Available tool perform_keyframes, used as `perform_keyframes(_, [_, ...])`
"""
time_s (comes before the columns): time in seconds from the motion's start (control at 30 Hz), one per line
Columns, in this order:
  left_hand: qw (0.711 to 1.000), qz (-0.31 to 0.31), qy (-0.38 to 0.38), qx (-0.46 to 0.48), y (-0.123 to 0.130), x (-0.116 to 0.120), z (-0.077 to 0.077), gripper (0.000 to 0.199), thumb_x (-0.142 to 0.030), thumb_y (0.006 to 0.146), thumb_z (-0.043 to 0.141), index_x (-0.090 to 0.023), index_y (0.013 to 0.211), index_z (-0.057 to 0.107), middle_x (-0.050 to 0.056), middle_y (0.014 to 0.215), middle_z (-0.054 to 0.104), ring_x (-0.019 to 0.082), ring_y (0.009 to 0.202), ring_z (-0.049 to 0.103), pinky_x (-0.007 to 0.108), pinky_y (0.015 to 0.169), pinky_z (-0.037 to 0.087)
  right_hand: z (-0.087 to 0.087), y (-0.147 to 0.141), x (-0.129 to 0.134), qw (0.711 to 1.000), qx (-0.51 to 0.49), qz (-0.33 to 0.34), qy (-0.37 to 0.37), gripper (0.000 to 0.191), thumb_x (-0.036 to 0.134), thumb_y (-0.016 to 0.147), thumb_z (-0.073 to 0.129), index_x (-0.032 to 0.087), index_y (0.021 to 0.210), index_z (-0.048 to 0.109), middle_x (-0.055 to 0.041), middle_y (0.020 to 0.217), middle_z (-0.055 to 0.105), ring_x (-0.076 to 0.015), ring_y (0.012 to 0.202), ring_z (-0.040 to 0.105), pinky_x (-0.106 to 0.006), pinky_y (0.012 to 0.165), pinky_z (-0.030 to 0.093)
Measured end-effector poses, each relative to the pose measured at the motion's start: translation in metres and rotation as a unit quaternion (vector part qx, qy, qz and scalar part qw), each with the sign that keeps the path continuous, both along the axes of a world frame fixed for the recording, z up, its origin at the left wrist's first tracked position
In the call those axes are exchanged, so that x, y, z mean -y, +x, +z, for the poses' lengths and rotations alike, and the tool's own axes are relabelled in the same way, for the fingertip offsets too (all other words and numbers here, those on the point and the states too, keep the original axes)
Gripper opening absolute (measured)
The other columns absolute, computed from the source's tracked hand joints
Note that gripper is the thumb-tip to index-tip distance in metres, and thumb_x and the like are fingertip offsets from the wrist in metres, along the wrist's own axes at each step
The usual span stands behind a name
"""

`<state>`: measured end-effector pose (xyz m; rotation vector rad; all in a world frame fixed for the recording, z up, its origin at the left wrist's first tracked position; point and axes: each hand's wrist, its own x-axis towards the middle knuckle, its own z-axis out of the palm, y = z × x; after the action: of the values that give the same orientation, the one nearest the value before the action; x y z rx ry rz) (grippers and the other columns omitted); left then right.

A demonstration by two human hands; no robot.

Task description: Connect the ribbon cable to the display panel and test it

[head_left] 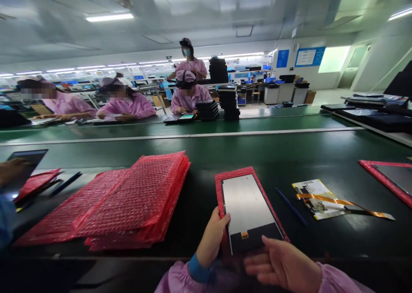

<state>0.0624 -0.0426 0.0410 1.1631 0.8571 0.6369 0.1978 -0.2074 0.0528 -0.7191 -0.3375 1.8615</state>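
My left hand grips the left edge of a red bubble-wrap sheet, its thumb over the front. On that sheet lies a flat display panel, silver with a black strip and a small orange tab at its lower end. My right hand is by the panel's lower edge, fingers stretched out and apart, holding nothing; whether it touches the panel I cannot tell. A dark blue pen-like stick lies to the right. Beyond it rests a circuit board with an orange ribbon cable.
A stack of red bubble-wrap bags lies to the left. At the far left another person's hand holds a dark panel. A wrapped panel lies at right. Across the green bench, people in pink work near black stacks.
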Motion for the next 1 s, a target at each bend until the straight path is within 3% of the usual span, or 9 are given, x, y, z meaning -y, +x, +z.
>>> perform_keyframes(0.1, [1.000, -0.019, 0.015, -0.005, 0.001, -0.003, -0.006, 0.065, -0.036, 0.067, 0.066, -0.011, 0.123, 0.044, 0.017, 0.126, 0.056, 0.031, 0.123, 0.049, 0.039, 0.102, 0.041, 0.005, 0.011, 0.017, 0.999, 0.042, 0.004, 0.021, 0.031, 0.039, 0.088, 0.063, 0.009, 0.094, 0.070, -0.0141, 0.091, 0.068, -0.0160, 0.080, 0.067, -0.017, 0.063, 0.051])
perform_keyframes(0.17, [0.999, -0.037, 0.017, -0.005, 0.002, -0.005, -0.009, 0.068, -0.038, 0.068, 0.065, -0.011, 0.126, 0.041, 0.017, 0.130, 0.053, 0.030, 0.125, 0.047, 0.040, 0.104, 0.039, 0.004, 0.024, 0.026, 0.978, 0.093, -0.182, 0.029, 0.028, 0.038, 0.079, 0.075, 0.013, 0.091, 0.068, -0.0085, 0.083, 0.068, -0.0141, 0.069, 0.065, -0.017, 0.057, 0.051])
perform_keyframes(0.27, [0.997, -0.065, 0.041, -0.023, 0.005, -0.008, -0.007, 0.070, -0.041, 0.070, 0.062, -0.010, 0.128, 0.040, 0.018, 0.133, 0.051, 0.031, 0.124, 0.048, 0.042, 0.101, 0.042, 0.000, 0.053, 0.033, 0.868, 0.127, -0.480, 0.013, 0.038, 0.029, 0.065, 0.086, 0.016, 0.095, 0.065, -0.0026, 0.084, 0.068, -0.0105, 0.065, 0.061, -0.015, 0.055, 0.052])
perform_keyframes(0.37, [0.985, -0.075, 0.130, -0.086, 0.009, -0.006, 0.001, 0.066, -0.044, 0.073, 0.056, -0.007, 0.126, 0.045, 0.018, 0.126, 0.056, 0.031, 0.117, 0.053, 0.043, 0.098, 0.043, -0.003, 0.085, 0.034, 0.823, 0.094, -0.560, -0.002, 0.040, 0.018, 0.067, 0.079, 0.015, 0.102, 0.061, -0.0040, 0.096, 0.068, -0.0084, 0.067, 0.061, -0.011, 0.055, 0.053])
perform_keyframes(0.47, [0.926, -0.004, 0.327, -0.190, 0.005, 0.004, 0.008, 0.060, -0.046, 0.082, 0.050, -0.007, 0.128, 0.050, 0.018, 0.131, 0.051, 0.032, 0.125, 0.045, 0.045, 0.108, 0.032, -0.002, 0.113, 0.030, 0.831, 0.076, -0.551, 0.000, 0.029, 0.013, 0.073, 0.071, 0.012, 0.099, 0.059, -0.0072, 0.100, 0.067, -0.0066, 0.062, 0.060, -0.009, 0.052, 0.052])
perform_keyframes(0.53, [0.834, 0.006, 0.490, -0.253, -0.004, 0.014, 0.006, 0.063, -0.052, 0.085, 0.049, -0.009, 0.132, 0.049, 0.017, 0.142, 0.041, 0.032, 0.135, 0.033, 0.047, 0.113, 0.023, 0.001, 0.123, 0.025, 0.828, 0.082, -0.555, 0.011, 0.027, 0.014, 0.074, 0.071, 0.014, 0.098, 0.058, -0.0055, 0.096, 0.067, -0.0049, 0.056, 0.056, -0.008, 0.048, 0.049])
perform_keyframes(0.7, [0.704, -0.163, 0.610, -0.324, -0.026, 0.034, -0.021, 0.105, -0.063, 0.072, 0.064, -0.013, 0.149, 0.012, 0.019, 0.148, 0.031, 0.033, 0.137, 0.031, 0.061, 0.110, 0.021, 0.017, 0.111, 0.014, 0.839, 0.208, -0.498, 0.062, 0.058, 0.035, 0.073, 0.080, 0.016, 0.120, 0.050, -0.0066, 0.087, 0.068, -0.0079, 0.049, 0.054, -0.013, 0.041, 0.044])
perform_keyframes(0.87, [0.744, -0.149, 0.556, -0.339, -0.025, 0.045, -0.021, 0.102, -0.056, 0.074, 0.067, -0.012, 0.148, 0.014, 0.020, 0.150, 0.026, 0.034, 0.140, 0.022, 0.064, 0.111, 0.013, 0.018, 0.059, -0.001, 0.860, 0.441, -0.241, 0.086, 0.058, 0.056, 0.086, 0.056, 0.011, 0.121, 0.046, -0.0042, 0.066, 0.064, -0.0160, 0.042, 0.057, -0.019, 0.034, 0.039])
perform_keyframes(1.0, [0.885, -0.121, 0.404, -0.196, -0.022, 0.053, 0.003, 0.070, -0.060, 0.089, 0.040, -0.013, 0.141, 0.035, 0.016, 0.142, 0.042, 0.029, 0.132, 0.039, 0.052, 0.111, 0.027, 0.008, 0.020, -0.010, 0.733, 0.649, -0.112, 0.172, 0.036, 0.038, 0.095, 0.040, 0.014, 0.115, 0.059, -0.0080, 0.075, 0.067, -0.0208, 0.058, 0.065, -0.026, 0.051, 0.046])
